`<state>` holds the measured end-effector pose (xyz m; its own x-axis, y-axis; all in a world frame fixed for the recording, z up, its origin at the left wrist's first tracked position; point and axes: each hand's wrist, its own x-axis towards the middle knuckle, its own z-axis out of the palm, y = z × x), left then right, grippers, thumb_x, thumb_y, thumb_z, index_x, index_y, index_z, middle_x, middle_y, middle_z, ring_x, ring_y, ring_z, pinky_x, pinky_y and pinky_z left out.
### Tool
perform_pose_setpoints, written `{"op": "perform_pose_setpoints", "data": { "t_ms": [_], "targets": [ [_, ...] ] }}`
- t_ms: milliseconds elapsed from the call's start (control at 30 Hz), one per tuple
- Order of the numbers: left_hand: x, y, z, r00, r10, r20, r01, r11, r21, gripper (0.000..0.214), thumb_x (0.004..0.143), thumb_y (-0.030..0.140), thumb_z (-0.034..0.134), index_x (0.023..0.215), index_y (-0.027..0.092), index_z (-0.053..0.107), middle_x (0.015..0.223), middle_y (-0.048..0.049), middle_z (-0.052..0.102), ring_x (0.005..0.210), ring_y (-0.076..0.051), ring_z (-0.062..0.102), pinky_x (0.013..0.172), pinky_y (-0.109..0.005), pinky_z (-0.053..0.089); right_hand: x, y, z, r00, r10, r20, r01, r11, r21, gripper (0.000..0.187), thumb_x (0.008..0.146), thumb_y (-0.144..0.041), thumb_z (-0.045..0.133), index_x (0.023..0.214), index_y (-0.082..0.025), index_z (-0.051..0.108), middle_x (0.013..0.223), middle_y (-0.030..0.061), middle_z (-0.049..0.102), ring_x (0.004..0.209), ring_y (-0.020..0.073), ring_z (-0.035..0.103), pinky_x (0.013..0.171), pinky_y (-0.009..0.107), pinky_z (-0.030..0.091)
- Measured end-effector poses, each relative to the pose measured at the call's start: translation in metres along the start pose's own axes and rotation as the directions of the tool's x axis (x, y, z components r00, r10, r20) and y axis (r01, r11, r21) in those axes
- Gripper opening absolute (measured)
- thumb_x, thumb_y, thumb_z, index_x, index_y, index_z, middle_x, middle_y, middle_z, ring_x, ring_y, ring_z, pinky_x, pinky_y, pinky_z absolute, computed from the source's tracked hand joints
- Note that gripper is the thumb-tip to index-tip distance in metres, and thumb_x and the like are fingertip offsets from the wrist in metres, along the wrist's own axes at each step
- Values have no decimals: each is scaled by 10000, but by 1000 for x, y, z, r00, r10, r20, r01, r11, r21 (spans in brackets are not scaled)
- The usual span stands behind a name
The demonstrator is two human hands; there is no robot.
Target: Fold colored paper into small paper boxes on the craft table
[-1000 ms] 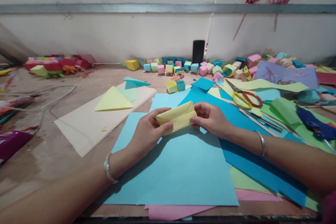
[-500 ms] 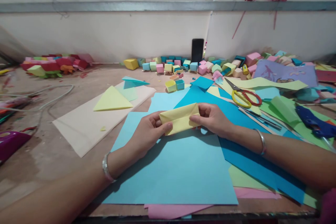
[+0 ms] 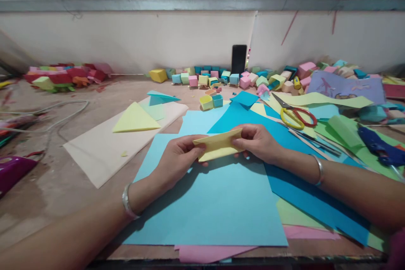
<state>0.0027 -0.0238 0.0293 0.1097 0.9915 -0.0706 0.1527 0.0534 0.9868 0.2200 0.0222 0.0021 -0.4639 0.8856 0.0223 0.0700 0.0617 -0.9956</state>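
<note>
A folded yellow paper (image 3: pixel 220 146) is held up between my two hands, over a light blue sheet (image 3: pixel 202 202). My left hand (image 3: pixel 182 158) pinches its left end, thumb on the near face and fingers behind. At the right end, my right hand (image 3: pixel 257 141) grips it the same way. The paper is a long, narrow piece with creases and a raised far flap. Most of the fingertips are hidden behind it. Darker blue paper (image 3: pixel 297 185) lies under my right forearm.
Scissors (image 3: pixel 294 114) with yellow and red handles lie at right, near a blue glue gun (image 3: pixel 379 145). A yellow paper triangle (image 3: pixel 136 119) rests on a pale sheet (image 3: pixel 95 160) at left. Small paper boxes (image 3: pixel 193 80) line the wall around a phone (image 3: pixel 239 59).
The yellow paper has tilted, its far flap now standing up more toward me. My right thumb has shifted slightly right along it. Both hands keep their hold.
</note>
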Motion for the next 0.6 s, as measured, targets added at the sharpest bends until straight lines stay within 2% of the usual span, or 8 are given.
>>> {"op": "perform_pose_setpoints", "data": {
  "t_ms": [100,200,367,467,533,600],
  "targets": [
    [0,1,-1,999,32,-18,-32,999,20,194,720,202,661,880,166,764,828,-34,716,641,-127,623,544,-235,579,1,4,-2,1000,-4,23,2,999,52,302,768,-354,684,993,-154,695,726,9,680,502,106,639,358,154,427],
    [0,-1,-3,996,93,-17,-93,995,28,189,729,184,644,869,183,770,976,-54,722,802,-172,654,579,-238,594,2,8,-3,999,-4,40,-1,992,126,288,773,-340,675,1001,-172,724,756,26,698,535,122,660,381,172,465],
    [-1,-8,-7,992,125,18,-123,990,-71,184,752,145,617,853,185,766,1134,-66,673,975,-220,642,620,-261,614,2,6,-3,1000,9,14,-13,966,257,154,723,-194,653,832,-175,760,941,67,723,574,138,690,409,174,491],
    [0,-10,-9,995,91,39,-82,979,-185,128,767,169,641,822,161,757,1172,-80,650,962,-225,650,662,-290,618,5,4,-3,999,38,-10,-33,950,311,115,687,-164,669,756,-159,761,901,74,732,550,127,679,432,171,505],
    [2,-10,-10,998,53,45,-38,956,-290,164,776,201,664,918,169,741,1163,-83,653,957,-226,653,703,-320,615,7,4,-4,998,41,-45,-23,937,348,100,666,-155,688,733,-156,762,862,71,734,533,117,668,446,174,515],
    [3,-10,-9,997,31,67,-1,910,-414,310,810,259,665,1117,212,673,1187,-76,646,1014,-233,643,818,-381,591,8,5,-3,995,7,-96,28,930,366,106,668,-151,694,743,-168,766,871,63,733,551,118,672,471,185,532]
  ]
}}
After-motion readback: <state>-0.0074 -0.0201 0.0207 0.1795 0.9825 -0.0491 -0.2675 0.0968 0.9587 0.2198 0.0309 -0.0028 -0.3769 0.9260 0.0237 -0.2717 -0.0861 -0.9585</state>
